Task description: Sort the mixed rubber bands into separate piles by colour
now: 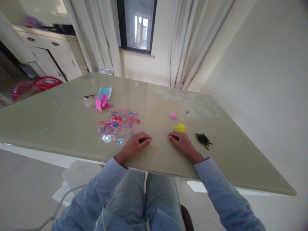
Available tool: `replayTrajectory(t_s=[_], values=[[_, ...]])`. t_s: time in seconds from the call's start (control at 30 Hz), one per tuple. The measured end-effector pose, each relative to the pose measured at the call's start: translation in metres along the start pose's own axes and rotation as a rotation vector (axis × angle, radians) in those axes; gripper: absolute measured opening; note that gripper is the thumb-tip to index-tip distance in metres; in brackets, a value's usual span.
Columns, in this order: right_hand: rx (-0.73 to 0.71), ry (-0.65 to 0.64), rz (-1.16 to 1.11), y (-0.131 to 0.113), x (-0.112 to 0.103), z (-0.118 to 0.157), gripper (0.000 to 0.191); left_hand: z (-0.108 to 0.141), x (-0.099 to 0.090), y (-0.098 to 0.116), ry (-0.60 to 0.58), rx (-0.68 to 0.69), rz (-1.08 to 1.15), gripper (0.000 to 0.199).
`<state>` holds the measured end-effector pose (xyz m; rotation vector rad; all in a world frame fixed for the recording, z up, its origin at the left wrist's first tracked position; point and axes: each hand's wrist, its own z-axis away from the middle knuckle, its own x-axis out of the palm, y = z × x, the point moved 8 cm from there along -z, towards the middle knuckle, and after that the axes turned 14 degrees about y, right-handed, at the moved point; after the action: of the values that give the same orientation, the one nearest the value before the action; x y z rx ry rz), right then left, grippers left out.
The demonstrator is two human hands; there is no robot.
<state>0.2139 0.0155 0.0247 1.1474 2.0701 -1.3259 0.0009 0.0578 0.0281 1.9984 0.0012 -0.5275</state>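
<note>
Left hand and right hand over tabletop, fingers curled, cannot tell whether grasping anything; yellow pile at right hand's 12 o'clock, black clip pile at its 3, multicoloured clips at left hand's 11 o'clock.

Long, plain light-blue sleeves, softly creased, come in at seven o'clock (left sleeve) and four o'clock (right sleeve). The matching shirt hem overlaps faded grey-blue jeans at six; a thin pale cord crosses the clothing at seven.
</note>
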Motion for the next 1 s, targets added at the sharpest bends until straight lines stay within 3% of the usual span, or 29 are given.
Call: replayTrajectory(t_s=[0.13, 0.27, 0.43, 0.6, 0.8, 1.0], values=[[0.051, 0.050, -0.088, -0.022, 0.011, -0.009, 0.023, 0.001, 0.004, 0.000, -0.001, 0.032, -0.023, 0.017], [0.014, 0.042, -0.224, -0.065, 0.040, -0.036, 0.022, 0.001, 0.009, -0.001, -0.025, 0.044, -0.023, 0.018], [-0.155, -0.088, -0.237, -0.126, 0.095, -0.094, 0.022, 0.000, 0.010, -0.003, -0.019, 0.013, 0.030, 0.020], [-0.384, -0.262, 0.002, -0.172, 0.157, -0.140, 0.023, -0.001, 0.013, 0.001, -0.033, 0.069, 0.044, 0.022], [-0.463, -0.374, 0.111, -0.193, 0.199, -0.165, 0.018, -0.002, 0.014, 0.000, -0.047, 0.052, -0.001, 0.021], [-0.429, -0.421, 0.181, -0.189, 0.217, -0.170, 0.019, -0.001, 0.014, -0.006, -0.036, -0.016, -0.026, 0.020]])
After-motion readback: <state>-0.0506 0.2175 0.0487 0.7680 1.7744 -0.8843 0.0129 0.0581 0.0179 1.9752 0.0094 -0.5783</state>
